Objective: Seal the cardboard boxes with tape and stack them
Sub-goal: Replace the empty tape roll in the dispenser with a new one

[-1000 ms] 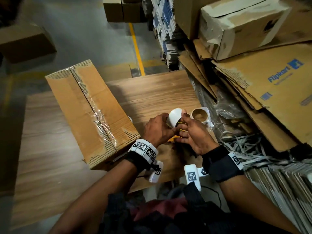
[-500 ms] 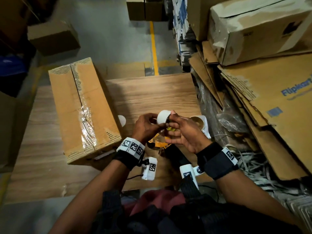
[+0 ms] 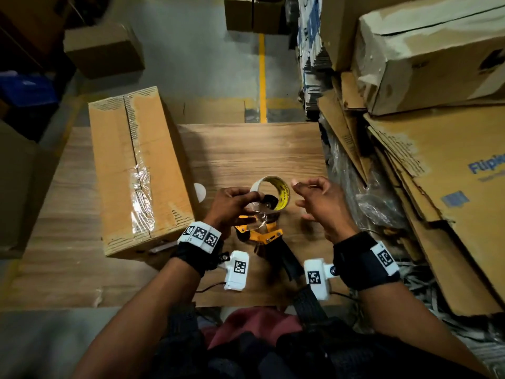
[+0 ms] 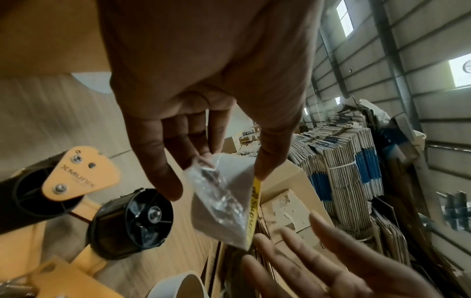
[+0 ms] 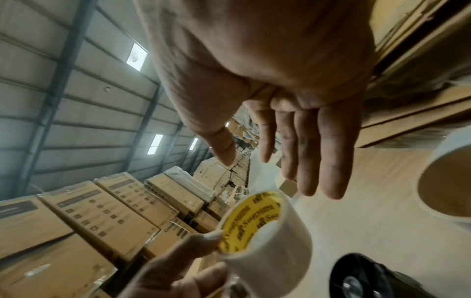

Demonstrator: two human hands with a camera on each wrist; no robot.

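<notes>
A long cardboard box (image 3: pixel 136 170) lies on the wooden table (image 3: pixel 246 149) at the left, with clear tape along part of its top seam. My left hand (image 3: pixel 251 198) pinches a tape roll (image 3: pixel 273 192), white outside with a yellow printed core, above a yellow and black tape dispenser (image 3: pixel 262 233) lying on the table. Crumpled clear tape hangs from the roll (image 4: pixel 224 201) in the left wrist view. My right hand (image 3: pixel 300 195) hovers just right of the roll (image 5: pixel 262 227) with relaxed fingers, holding nothing.
Flattened cartons and a torn box (image 3: pixel 426 56) pile up along the right edge of the table. An empty cardboard tape core (image 5: pixel 453 181) lies on the table by my right hand. A white disc (image 3: pixel 199 191) lies beside the box. More boxes (image 3: pixel 103 50) stand on the floor beyond.
My right hand has let go of the tape roll and opened to the right. My left hand keeps the roll, now turned so its yellow core shows.
</notes>
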